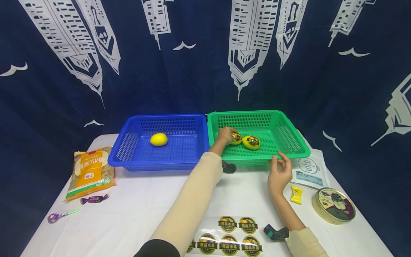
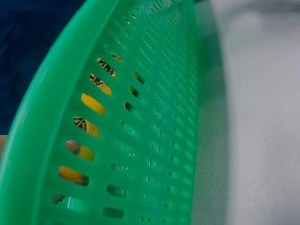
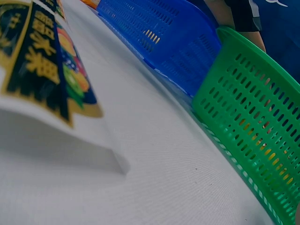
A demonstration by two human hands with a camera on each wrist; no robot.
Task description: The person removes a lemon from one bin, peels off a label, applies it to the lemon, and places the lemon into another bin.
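Observation:
My left hand (image 1: 229,135) reaches into the green basket (image 1: 289,119) and curls round a yellow lemon (image 1: 237,137) that bears a dark round sticker. A second stickered lemon (image 1: 251,142) lies just right of it. My right hand (image 1: 278,162) is at the basket's front rim with relaxed fingers, holding nothing. A bare lemon (image 1: 158,139) lies in the blue basket (image 1: 128,142) to the left. In the left wrist view, the green basket wall (image 2: 154,117) fills the frame and the lemon (image 2: 91,104) shows through its slots. The right wrist view shows the green basket (image 3: 248,112) and blue basket (image 3: 164,42).
A sheet of round stickers (image 1: 229,235) lies near the table's front edge, also seen as the sticker sheet (image 3: 42,65). An orange snack bag (image 1: 91,171), a purple candy (image 1: 94,199) and a purple-wrapped lollipop (image 1: 59,215) are at left. A yellow candy (image 1: 296,194), round tin (image 1: 335,205) and paper sachet (image 1: 309,171) are at right.

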